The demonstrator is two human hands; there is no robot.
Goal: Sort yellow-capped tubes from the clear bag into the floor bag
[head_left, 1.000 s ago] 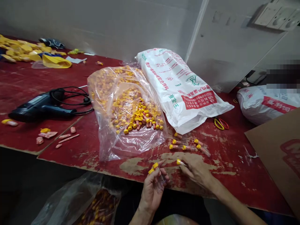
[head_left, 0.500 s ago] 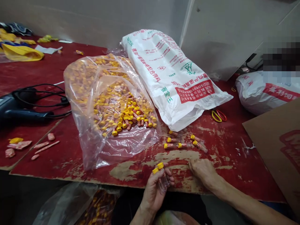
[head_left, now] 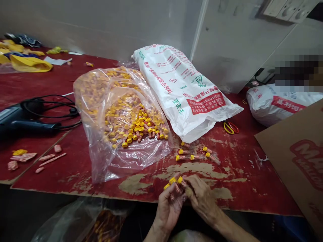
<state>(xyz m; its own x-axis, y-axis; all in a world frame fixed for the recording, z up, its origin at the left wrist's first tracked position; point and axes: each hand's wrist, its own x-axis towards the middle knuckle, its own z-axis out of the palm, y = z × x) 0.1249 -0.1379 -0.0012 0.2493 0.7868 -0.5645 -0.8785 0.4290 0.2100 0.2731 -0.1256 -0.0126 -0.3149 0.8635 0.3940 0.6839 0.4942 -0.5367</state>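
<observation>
- Two bare hands meet just above the near edge of the worn red worktop (head_left: 234,198): the left hand (head_left: 168,206) curls narrow around a small bunch of yellow-capped clear tubes (head_left: 175,188).
- The right hand (head_left: 202,198) is pressed close against that bunch; whether it grips or only touches, I cannot tell.
- About six loose capped tubes (head_left: 194,154) lie ahead, just beside a clear plastic bag (head_left: 87,144) heaped with more.
- Smooth tubes could slip from a loose hold and roll off the near edge.

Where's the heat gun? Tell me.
The heat gun lies left in the head view, on the red table, its black cord beside it, left of the clear plastic bag.
</observation>
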